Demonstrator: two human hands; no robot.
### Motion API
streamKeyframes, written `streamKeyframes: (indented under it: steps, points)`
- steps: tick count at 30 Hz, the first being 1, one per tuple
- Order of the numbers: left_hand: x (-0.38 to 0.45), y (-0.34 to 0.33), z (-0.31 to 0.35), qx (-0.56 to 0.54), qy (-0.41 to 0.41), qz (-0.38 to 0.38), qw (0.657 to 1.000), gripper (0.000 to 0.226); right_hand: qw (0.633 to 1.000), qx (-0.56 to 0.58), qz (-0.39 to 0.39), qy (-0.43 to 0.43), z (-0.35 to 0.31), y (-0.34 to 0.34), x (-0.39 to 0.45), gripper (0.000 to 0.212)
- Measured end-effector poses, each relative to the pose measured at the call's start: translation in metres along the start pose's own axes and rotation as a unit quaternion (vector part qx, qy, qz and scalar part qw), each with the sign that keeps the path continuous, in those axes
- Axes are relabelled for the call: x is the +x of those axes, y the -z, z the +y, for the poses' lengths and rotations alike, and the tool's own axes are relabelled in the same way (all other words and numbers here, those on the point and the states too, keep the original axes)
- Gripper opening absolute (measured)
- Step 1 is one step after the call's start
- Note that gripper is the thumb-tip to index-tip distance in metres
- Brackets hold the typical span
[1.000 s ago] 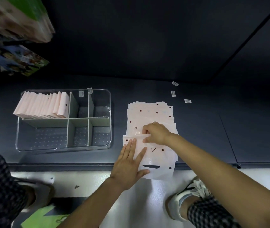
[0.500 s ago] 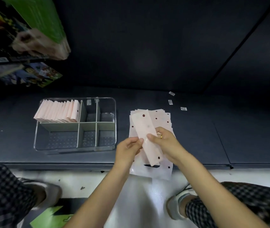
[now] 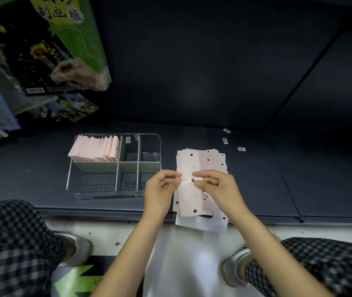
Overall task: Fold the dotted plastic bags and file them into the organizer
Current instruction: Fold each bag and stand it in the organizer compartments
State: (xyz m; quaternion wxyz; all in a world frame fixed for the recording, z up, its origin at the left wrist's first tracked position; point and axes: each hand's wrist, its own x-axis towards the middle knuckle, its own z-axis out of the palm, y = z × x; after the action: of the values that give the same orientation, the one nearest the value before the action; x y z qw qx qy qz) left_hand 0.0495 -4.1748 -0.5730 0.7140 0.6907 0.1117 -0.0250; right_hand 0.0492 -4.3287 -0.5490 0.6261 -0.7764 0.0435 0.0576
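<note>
A long folded strip of pale pink dotted plastic bag point(image 3: 189, 194) is held lengthwise above the flat stack of dotted bags point(image 3: 212, 159) on the dark shelf. My left hand point(image 3: 160, 189) pinches the strip's left edge near its middle. My right hand point(image 3: 218, 187) pinches its right edge at the same height. The clear organizer point(image 3: 149, 138) stands to the left of the stack. Its back-left compartment holds several folded pink bags point(image 3: 94, 148) standing on edge.
The stack overhangs the shelf's front edge point(image 3: 106, 212). Three small white labels point(image 3: 225, 140) lie behind the stack. Packaged goods point(image 3: 48, 50) hang at the upper left. My checked-trousered knees and shoes flank the white floor below.
The top bag went from being pressed flat on the stack to a narrow folded strip lifted in both hands. It has turned from slanted to nearly upright, with both hands pinching its middle.
</note>
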Motion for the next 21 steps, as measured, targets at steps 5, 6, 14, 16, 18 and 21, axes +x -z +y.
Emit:
streamKeyframes:
  steps: [5,6,14,16,18,21]
  points:
    - [0.001,0.003,0.006,0.052,-0.027,-0.022,0.998,0.019,1.000,-0.013,0.015,0.010,-0.003,0.001,-0.001,0.020]
    - [0.001,0.004,0.006,0.064,-0.030,-0.014,0.997,0.019,1.000,-0.018,0.018,0.012,-0.003,0.001,0.000,0.020]
    - [0.002,0.011,0.010,0.173,-0.119,-0.011,0.978,0.017,0.984,-0.153,0.048,0.076,-0.001,-0.002,0.000,0.022]
    - [0.006,0.014,0.010,0.179,-0.120,-0.028,0.976,0.016,0.981,-0.169,0.036,0.086,-0.002,-0.001,0.001,0.016]
    - [0.009,0.017,0.010,0.146,-0.090,-0.069,0.983,0.012,0.989,-0.125,0.018,0.073,-0.002,-0.002,0.002,0.014]
    - [0.010,0.020,0.008,0.090,-0.005,-0.118,0.989,0.010,0.999,0.001,0.040,0.032,-0.004,-0.005,0.003,0.013]
